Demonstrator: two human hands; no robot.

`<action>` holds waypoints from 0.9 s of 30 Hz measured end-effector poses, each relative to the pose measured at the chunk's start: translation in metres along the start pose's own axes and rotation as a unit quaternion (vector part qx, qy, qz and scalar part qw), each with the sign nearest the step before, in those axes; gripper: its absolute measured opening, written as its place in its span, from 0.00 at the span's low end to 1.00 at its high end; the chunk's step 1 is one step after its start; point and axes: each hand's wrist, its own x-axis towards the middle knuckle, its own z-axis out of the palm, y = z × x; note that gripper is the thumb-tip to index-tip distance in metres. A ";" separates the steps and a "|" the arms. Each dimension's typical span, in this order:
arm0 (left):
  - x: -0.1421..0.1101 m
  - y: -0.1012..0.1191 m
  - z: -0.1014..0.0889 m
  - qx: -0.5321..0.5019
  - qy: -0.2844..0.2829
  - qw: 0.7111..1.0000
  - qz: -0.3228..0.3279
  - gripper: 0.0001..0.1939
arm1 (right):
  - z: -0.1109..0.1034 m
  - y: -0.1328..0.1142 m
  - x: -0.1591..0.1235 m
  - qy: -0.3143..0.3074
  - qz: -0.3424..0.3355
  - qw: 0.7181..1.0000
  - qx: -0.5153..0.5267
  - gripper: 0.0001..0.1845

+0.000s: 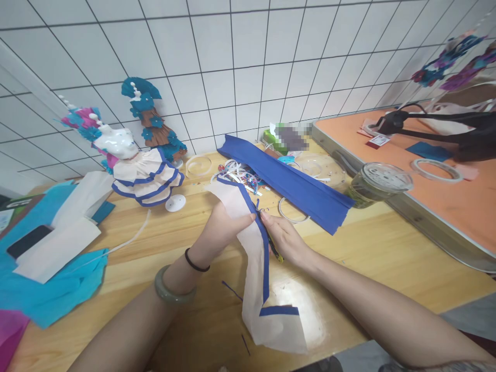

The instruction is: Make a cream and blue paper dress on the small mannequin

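Observation:
My left hand (228, 223) pinches a long white crepe-paper strip (251, 315) with a blue edging along one side. The strip hangs down in folds onto the wooden table. In my right hand (287, 237) is a slim black-and-yellow tool (276, 252), which looks like small scissors. Its front end is at the blue edge beside my left thumb; my fingers partly hide it. A thin blue sliver (232, 291) lies left of the strip, and another (245, 344) lies nearer me. Behind my hands stretches a wide blue crepe-paper piece (287, 181).
At the left stand a white figure in a tiered blue-edged skirt (147, 175) and a teal-and-brown paper figure (155, 124). A phone (29, 242) lies among coloured papers. Scraps (242, 175), a clear jar (382, 183) and an orange-topped surface (387, 155) are beyond and right.

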 end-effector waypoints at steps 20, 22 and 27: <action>0.001 -0.002 0.000 -0.014 0.001 1.000 -0.005 0.19 | -0.001 -0.003 0.001 0.000 -0.003 1.000 -0.007 0.30; 0.001 -0.004 0.000 -0.019 -0.004 1.000 -0.004 0.20 | -0.001 -0.003 0.001 -0.001 -0.003 1.000 -0.006 0.30; 0.001 -0.006 0.000 -0.021 -0.002 1.000 0.000 0.19 | -0.002 -0.002 0.000 0.001 -0.001 1.000 -0.001 0.28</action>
